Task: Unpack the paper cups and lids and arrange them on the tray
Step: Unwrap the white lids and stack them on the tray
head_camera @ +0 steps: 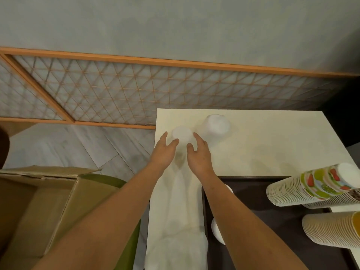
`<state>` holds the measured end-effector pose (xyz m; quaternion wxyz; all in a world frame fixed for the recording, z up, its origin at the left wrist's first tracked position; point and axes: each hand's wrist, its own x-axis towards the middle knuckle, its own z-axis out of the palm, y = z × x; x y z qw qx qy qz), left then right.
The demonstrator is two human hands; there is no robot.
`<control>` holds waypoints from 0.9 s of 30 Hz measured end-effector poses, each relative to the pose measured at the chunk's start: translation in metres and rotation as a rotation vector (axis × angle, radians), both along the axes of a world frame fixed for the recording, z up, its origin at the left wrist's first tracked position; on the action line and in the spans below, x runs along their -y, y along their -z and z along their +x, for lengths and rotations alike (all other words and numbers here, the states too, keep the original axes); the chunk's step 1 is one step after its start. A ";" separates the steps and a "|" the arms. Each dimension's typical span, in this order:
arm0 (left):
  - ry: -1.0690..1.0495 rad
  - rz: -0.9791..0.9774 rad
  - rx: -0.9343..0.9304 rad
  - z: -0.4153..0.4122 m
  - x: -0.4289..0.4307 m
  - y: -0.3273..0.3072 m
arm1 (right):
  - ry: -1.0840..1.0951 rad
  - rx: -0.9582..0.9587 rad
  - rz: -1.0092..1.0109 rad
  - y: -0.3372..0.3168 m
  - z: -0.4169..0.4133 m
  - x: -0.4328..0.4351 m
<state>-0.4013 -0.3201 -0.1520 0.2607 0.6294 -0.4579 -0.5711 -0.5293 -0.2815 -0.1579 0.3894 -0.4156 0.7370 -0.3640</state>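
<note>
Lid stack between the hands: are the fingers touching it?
Cannot tell. In the head view the left hand and right hand flank the top of the white lid stack, but blur hides any contact or gap.

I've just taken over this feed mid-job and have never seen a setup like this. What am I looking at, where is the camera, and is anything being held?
There is no machine here. A person works with bare hands, and the single picture comes from a wide-angle camera worn on their head, looking forward and down.

The left hand and right hand reach to either side of the top of a tall whitish stack, apparently lids. The fingers are fairly straight, and blur hides whether they touch it. A second whitish stack stands just beyond it on the pale table.

At right are a dark tray, a fruit-printed cup stack and a plain cup stack. An open cardboard box sits at left.
</note>
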 end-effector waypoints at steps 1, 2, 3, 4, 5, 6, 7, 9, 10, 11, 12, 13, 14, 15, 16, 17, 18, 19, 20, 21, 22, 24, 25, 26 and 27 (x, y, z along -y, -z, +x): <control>0.019 0.015 0.002 -0.002 0.002 0.003 | 0.006 0.011 0.006 0.002 0.001 0.000; 0.037 0.024 0.003 -0.003 0.003 0.006 | 0.014 0.024 0.009 0.004 0.002 -0.001; 0.048 0.027 0.003 -0.004 0.003 0.008 | 0.021 0.036 0.008 0.005 0.004 -0.002; 0.040 0.029 -0.002 -0.004 0.002 0.009 | 0.028 0.047 0.004 0.005 0.006 -0.004; 0.019 0.027 -0.012 -0.005 0.000 0.006 | 0.036 0.058 0.000 0.005 0.007 -0.007; -0.016 0.023 -0.030 -0.006 -0.005 0.002 | 0.042 0.070 -0.004 0.004 0.008 -0.010; -0.053 0.021 -0.055 -0.007 -0.011 -0.003 | 0.048 0.080 -0.007 0.003 0.009 -0.013; -0.129 0.035 -0.114 -0.008 -0.023 -0.007 | 0.066 0.094 -0.019 -0.001 0.010 -0.022; -0.164 0.039 -0.141 -0.008 -0.029 -0.009 | 0.082 0.105 -0.037 -0.004 0.010 -0.027; -0.195 0.036 -0.166 -0.008 -0.036 -0.012 | 0.105 0.117 -0.065 -0.007 0.011 -0.033; -0.227 0.031 -0.194 -0.008 -0.043 -0.015 | 0.132 0.132 -0.099 -0.011 0.011 -0.040; -0.258 0.027 -0.226 -0.008 -0.050 -0.020 | 0.162 0.152 -0.137 -0.016 0.011 -0.047; -0.290 0.027 -0.264 -0.008 -0.058 -0.025 | 0.193 0.176 -0.173 -0.022 0.010 -0.054; -0.316 0.025 -0.298 -0.008 -0.067 -0.031 | 0.221 0.198 -0.210 -0.028 0.010 -0.061; -0.336 0.018 -0.324 -0.008 -0.075 -0.037 | 0.245 0.212 -0.246 -0.035 0.009 -0.069; -0.347 0.008 -0.345 -0.009 -0.085 -0.045 | 0.265 0.219 -0.280 -0.041 0.009 -0.077; -0.353 -0.001 -0.366 -0.009 -0.094 -0.052 | 0.282 0.225 -0.312 -0.047 0.008 -0.086; -0.353 -0.010 -0.389 -0.010 -0.104 -0.060 | 0.293 0.233 -0.337 -0.052 0.006 -0.095; -0.348 -0.017 -0.409 -0.012 -0.114 -0.068 | 0.298 0.245 -0.355 -0.059 0.004 -0.105; -0.337 -0.020 -0.420 -0.014 -0.124 -0.076 | 0.296 0.260 -0.366 -0.067 0.001 -0.116; -0.321 -0.019 -0.426 -0.017 -0.136 -0.085 | 0.285 0.280 -0.372 -0.076 -0.002 -0.128; -0.298 -0.003 -0.442 -0.022 -0.161 -0.101 | 0.243 0.315 -0.382 -0.096 -0.012 -0.153; -0.282 0.008 -0.454 -0.025 -0.174 -0.109 | 0.219 0.335 -0.389 -0.107 -0.018 -0.167; -0.256 0.016 -0.472 -0.028 -0.188 -0.118 | 0.199 0.359 -0.394 -0.117 -0.025 -0.181; -0.217 0.015 -0.489 -0.032 -0.203 -0.127 | 0.178 0.377 -0.404 -0.127 -0.032 -0.196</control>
